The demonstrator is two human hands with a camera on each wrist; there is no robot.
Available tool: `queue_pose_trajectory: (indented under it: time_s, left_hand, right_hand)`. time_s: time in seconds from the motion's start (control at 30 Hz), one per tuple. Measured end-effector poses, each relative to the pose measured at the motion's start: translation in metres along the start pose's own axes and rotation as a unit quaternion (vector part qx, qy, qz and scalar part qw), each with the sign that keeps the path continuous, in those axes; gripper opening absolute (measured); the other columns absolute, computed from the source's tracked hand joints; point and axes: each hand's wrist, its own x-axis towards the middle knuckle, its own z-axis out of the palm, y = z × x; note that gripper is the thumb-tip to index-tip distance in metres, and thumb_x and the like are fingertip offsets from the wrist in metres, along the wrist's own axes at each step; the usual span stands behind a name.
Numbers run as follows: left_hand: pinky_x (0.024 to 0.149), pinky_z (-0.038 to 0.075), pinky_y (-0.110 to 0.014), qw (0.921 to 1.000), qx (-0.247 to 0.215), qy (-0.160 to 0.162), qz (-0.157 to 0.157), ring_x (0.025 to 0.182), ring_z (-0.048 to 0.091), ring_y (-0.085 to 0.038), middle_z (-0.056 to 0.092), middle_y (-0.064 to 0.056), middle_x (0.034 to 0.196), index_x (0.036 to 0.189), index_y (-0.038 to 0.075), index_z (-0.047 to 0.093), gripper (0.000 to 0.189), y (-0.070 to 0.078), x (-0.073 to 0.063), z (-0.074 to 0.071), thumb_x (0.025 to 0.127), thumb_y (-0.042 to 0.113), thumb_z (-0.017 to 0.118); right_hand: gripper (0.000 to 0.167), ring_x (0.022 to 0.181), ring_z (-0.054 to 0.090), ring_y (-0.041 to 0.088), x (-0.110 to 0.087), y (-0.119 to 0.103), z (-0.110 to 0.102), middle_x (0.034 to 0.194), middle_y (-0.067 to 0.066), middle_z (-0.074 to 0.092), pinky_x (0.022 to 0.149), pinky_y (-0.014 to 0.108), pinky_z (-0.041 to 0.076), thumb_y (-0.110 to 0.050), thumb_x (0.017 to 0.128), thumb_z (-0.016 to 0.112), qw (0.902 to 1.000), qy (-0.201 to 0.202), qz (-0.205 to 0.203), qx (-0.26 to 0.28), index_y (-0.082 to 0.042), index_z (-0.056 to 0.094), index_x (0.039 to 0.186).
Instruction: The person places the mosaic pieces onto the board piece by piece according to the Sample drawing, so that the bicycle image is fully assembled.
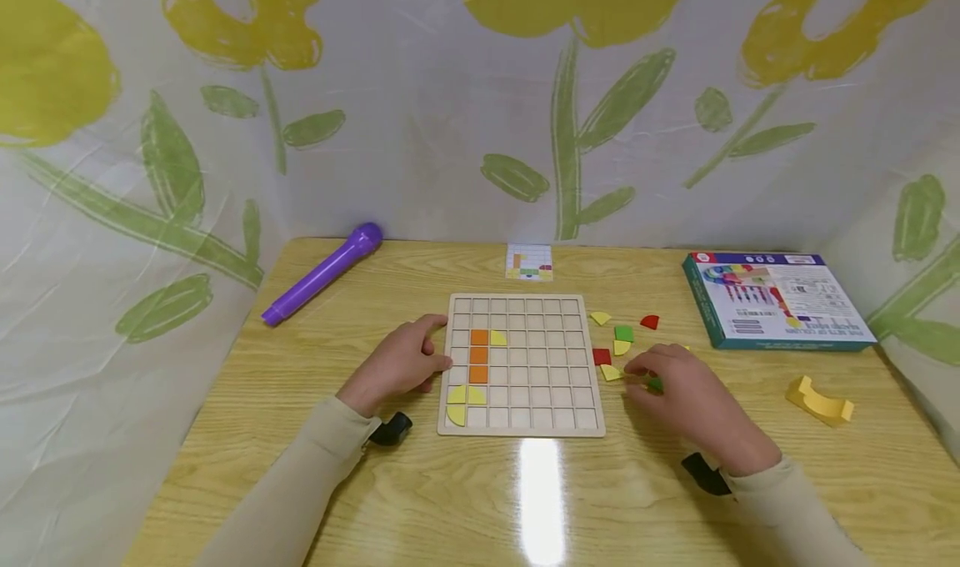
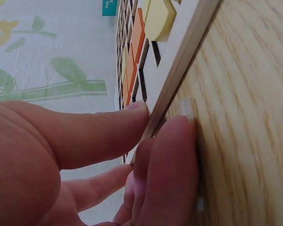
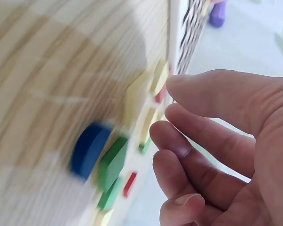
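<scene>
A wooden grid board (image 1: 540,396) lies on the table, bearing orange squares (image 1: 478,355) and yellow quarter-circle pieces (image 1: 456,414) in its left columns. My left hand (image 1: 397,357) grips the board's left edge, thumb on the rim and other fingers along the side. Right of the board, my right hand (image 1: 678,388) hovers over loose pieces with fingers loosely bent, nothing between thumb and fingertips. Near its fingertips are a yellow quarter-circle (image 1: 611,373), a red square (image 1: 602,356) and a green piece (image 1: 656,384), partly hidden. A blue piece (image 3: 89,149) shows in the right wrist view.
Behind the board lies a small pattern card (image 1: 529,263). A purple toy microphone (image 1: 322,275) rests at the back left. At the right are a flat game box (image 1: 780,300) and a yellow arch-shaped block (image 1: 819,401). A flower-printed sheet (image 1: 420,133) hangs behind the table.
</scene>
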Motion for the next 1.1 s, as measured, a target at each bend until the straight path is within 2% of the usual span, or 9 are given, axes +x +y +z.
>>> queue_pose_trajectory:
  time_s: [0.27,0.47,0.63,0.8,1.1]
  left_hand:
    - [0.062,0.053,-0.03,1.0,0.006,0.0,0.005,0.063,0.064,-0.02,0.06,-0.011,0.099,0.165,0.014,0.042,0.073,0.0,-0.001,-0.001,0.101,0.018,0.077]
    - [0.061,0.052,-0.03,0.9999,0.008,-0.003,0.01,0.063,0.064,-0.02,0.061,-0.011,0.099,0.165,0.012,0.041,0.072,0.001,-0.002,-0.002,0.102,0.017,0.075]
    - [0.061,0.051,-0.03,0.9999,0.007,-0.002,0.009,0.062,0.063,-0.02,0.061,-0.01,0.097,0.165,0.012,0.042,0.072,0.001,-0.001,-0.001,0.102,0.018,0.076]
    - [0.061,0.051,-0.03,1.0,0.005,-0.001,0.006,0.061,0.063,-0.021,0.062,-0.01,0.096,0.165,0.014,0.042,0.072,0.001,-0.002,-0.001,0.101,0.018,0.076]
    - [0.06,0.051,-0.03,1.0,-0.006,0.0,0.003,0.06,0.063,-0.021,0.061,-0.01,0.095,0.164,0.015,0.043,0.072,0.001,-0.002,0.0,0.101,0.018,0.077]
  right_hand:
    - [0.014,0.097,0.063,0.021,-0.009,0.018,-0.003,0.103,-0.001,0.076,0.091,0.049,0.059,-0.018,0.094,0.084,0.9999,-0.003,0.007,-0.008,-0.014,0.082,0.107]
    - [0.014,0.097,0.064,0.021,-0.007,0.025,-0.003,0.103,-0.001,0.076,0.09,0.049,0.058,-0.019,0.095,0.084,1.0,0.0,0.002,-0.004,-0.015,0.082,0.107]
    - [0.02,0.107,0.067,0.027,0.003,0.025,-0.003,0.112,0.006,0.076,0.097,0.055,0.059,-0.021,0.097,0.082,1.0,0.003,0.0,0.0,-0.01,0.081,0.114]
    - [0.03,0.112,0.064,0.03,0.019,0.019,-0.002,0.119,0.009,0.075,0.101,0.057,0.058,-0.026,0.099,0.081,0.9999,-0.01,0.004,0.01,-0.009,0.078,0.123]
    - [0.031,0.105,0.062,0.027,0.043,0.017,0.003,0.115,0.009,0.073,0.098,0.053,0.057,-0.024,0.098,0.079,0.9997,-0.011,-0.022,-0.004,-0.005,0.078,0.122]
